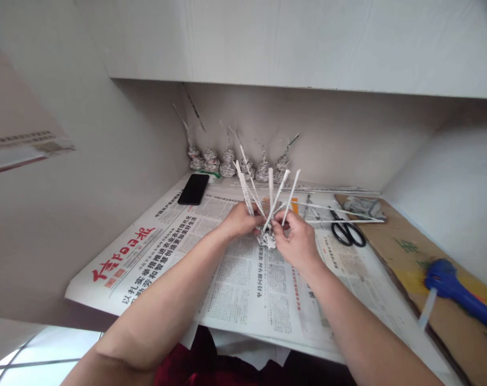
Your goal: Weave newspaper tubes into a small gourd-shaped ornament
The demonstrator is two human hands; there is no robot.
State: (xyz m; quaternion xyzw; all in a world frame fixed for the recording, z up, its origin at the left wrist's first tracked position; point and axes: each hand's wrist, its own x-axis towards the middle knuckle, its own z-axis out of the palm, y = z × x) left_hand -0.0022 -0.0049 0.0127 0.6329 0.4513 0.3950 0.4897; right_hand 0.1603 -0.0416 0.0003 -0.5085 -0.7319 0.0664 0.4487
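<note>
Between my two hands, over the newspaper, is a small woven paper piece [267, 239] with several rolled paper sticks [271, 185] fanning upward from it. My left hand [243, 219] is closed on its left side, the fingers partly hidden behind the sticks. On the other side my right hand [295, 236] pinches the piece near the base of the sticks. Longer paper sticks [340, 212] run out to the right from behind the right hand. Black-handled scissors [348, 234] lie to the right of that hand.
Newspaper [179, 268] covers the table. A black phone [194, 189] lies at back left. Several gourd-shaped woven paper pieces [228, 164] stand along the back wall. A blue glue gun [448, 281] rests on cardboard [392, 241] at right, with a crumpled grey cloth or wrapper [364, 206] behind.
</note>
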